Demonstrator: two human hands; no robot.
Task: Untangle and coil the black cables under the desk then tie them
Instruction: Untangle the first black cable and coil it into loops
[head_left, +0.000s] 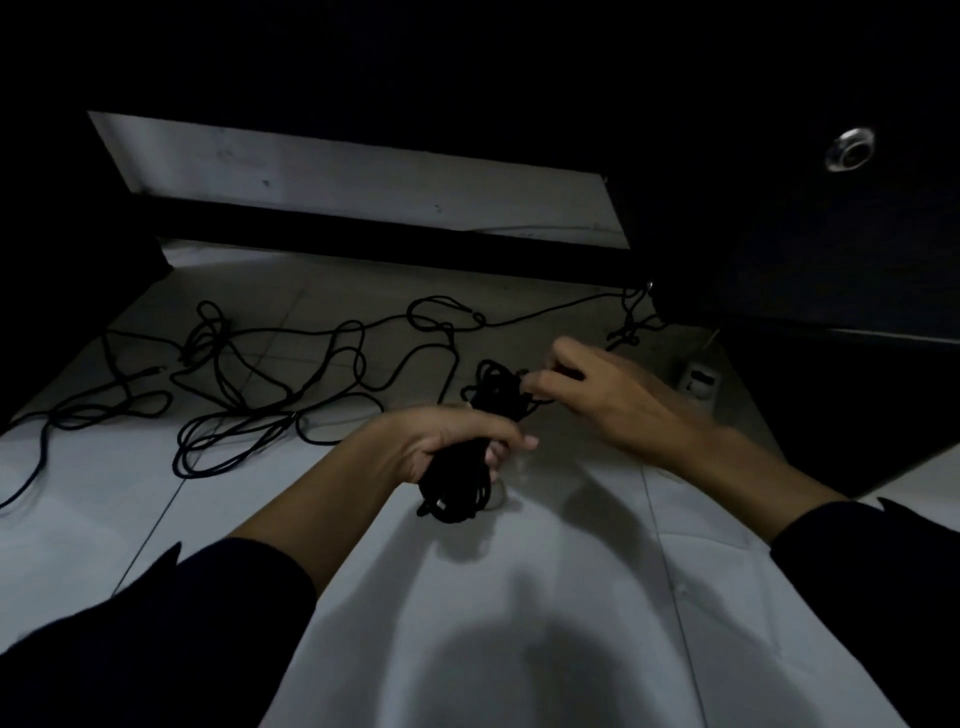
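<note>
Loose black cables (249, 384) sprawl in tangled loops across the tiled floor (571, 545) at left, while the left hand (436, 441) wraps its fingers tight around a coiled bundle (460, 486) at centre, and the right hand (597, 395) pinches a strand at the bundle's top.

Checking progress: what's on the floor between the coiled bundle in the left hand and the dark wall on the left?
Loose black cable sprawls tangled across the tiled floor, in the head view.
</note>
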